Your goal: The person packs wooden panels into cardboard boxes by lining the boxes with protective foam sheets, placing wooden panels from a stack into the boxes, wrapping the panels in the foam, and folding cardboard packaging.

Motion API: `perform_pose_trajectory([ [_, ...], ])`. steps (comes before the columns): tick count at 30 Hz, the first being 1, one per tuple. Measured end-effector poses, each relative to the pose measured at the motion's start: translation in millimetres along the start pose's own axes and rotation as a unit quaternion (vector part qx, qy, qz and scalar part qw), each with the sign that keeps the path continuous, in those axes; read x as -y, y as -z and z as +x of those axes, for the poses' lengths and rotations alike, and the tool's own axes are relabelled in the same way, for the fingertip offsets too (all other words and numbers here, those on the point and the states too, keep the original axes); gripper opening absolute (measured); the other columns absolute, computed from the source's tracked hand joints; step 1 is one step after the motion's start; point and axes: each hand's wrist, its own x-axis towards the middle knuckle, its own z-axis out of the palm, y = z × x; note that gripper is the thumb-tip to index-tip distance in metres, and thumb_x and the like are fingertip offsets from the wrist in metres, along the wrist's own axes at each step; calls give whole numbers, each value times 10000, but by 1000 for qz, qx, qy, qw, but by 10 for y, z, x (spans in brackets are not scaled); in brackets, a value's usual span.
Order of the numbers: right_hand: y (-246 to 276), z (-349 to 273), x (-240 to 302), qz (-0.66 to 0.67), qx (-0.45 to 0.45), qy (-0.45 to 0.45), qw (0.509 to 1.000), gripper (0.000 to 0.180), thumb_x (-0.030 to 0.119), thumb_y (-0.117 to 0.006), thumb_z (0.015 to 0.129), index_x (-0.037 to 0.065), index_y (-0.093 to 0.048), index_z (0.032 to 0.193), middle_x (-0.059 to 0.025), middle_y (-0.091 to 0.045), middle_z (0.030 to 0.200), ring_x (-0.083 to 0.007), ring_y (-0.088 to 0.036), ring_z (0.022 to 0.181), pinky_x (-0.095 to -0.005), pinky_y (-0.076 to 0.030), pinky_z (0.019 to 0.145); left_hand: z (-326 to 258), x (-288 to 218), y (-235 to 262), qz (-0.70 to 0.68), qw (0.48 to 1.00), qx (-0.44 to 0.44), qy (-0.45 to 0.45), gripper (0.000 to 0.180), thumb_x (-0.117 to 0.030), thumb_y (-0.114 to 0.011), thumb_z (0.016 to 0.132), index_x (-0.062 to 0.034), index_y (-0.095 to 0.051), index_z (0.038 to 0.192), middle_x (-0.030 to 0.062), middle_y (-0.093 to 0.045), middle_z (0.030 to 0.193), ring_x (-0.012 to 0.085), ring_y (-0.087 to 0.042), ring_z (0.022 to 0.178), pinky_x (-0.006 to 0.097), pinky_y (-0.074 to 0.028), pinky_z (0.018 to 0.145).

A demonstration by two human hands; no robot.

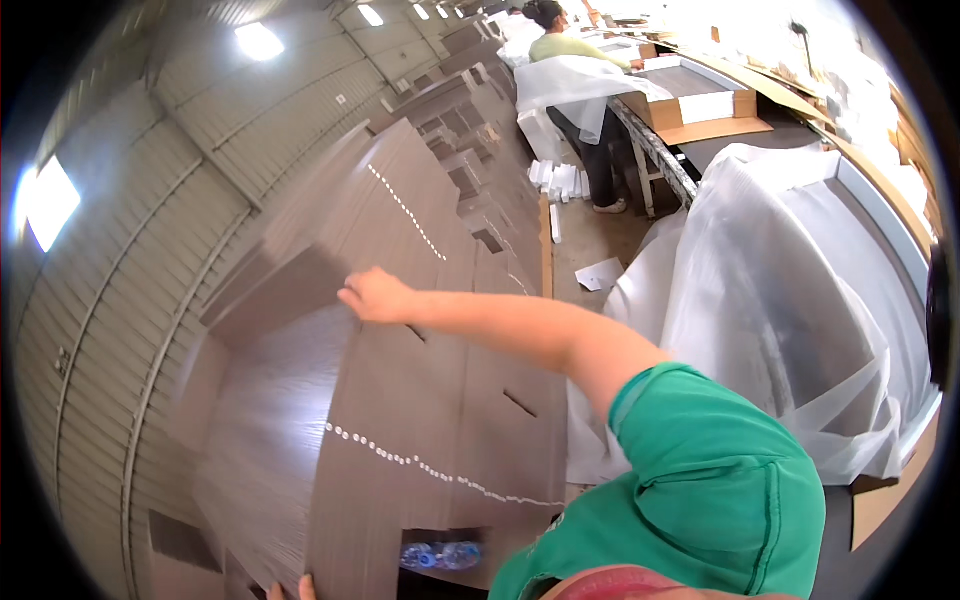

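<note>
A large dark brown wood-grain panel (400,420) with a row of small white dots and slot cut-outs fills the lower left, blurred by motion. My right hand (375,296) reaches out from a green sleeve and grips the panel's far edge. Only the fingertips of my left hand (290,588) show at the bottom edge, curled over the panel's near edge. More panels of the same brown (420,190) are stacked behind it.
A big item wrapped in clear plastic (790,300) lies on a bench to the right. Clear plastic bottles (440,555) show through a cut-out below. Further off, another person (570,50) stands at a bench by an open cardboard box (700,105). A corrugated wall (130,280) runs along the left.
</note>
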Motion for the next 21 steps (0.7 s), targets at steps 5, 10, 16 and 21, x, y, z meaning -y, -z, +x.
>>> perform_pose_trajectory([
  [5,-718,-61,174,-76,-21,70,994,294,288,-494,832,15,-601,806,-152,-605,792,-338,-502,873,-418,-393,832,244,643,-165,126,959,-57,-248,569,-496,-485,824,-157,-437,1278,179,-447,1266,347,-376,1204,450,-327,975],
  [10,-458,-14,288,-240,-53,-12,969,335,308,-542,759,-12,-613,827,-151,-591,867,-305,-462,926,-407,-356,822,111,660,-260,61,964,-99,-239,532,-459,-455,844,-101,-466,1237,181,-494,1208,330,-413,1165,439,-322,976],
  [16,-449,80,143,-216,1,-42,975,316,227,-534,742,-38,-600,899,-180,-561,961,-310,-443,968,-401,-346,849,-126,179,-176,-114,976,-184,-20,682,-478,-661,726,14,-515,1175,270,-519,1144,368,-519,1055,389,-401,895],
  [21,-353,59,169,-177,37,-65,981,341,213,-562,706,-53,-579,917,-195,-559,959,-317,-447,961,-393,-365,843,6,439,-165,-225,964,-127,-63,652,-437,-654,747,52,-512,1154,227,-545,1126,339,-543,995,379,-432,847],
])
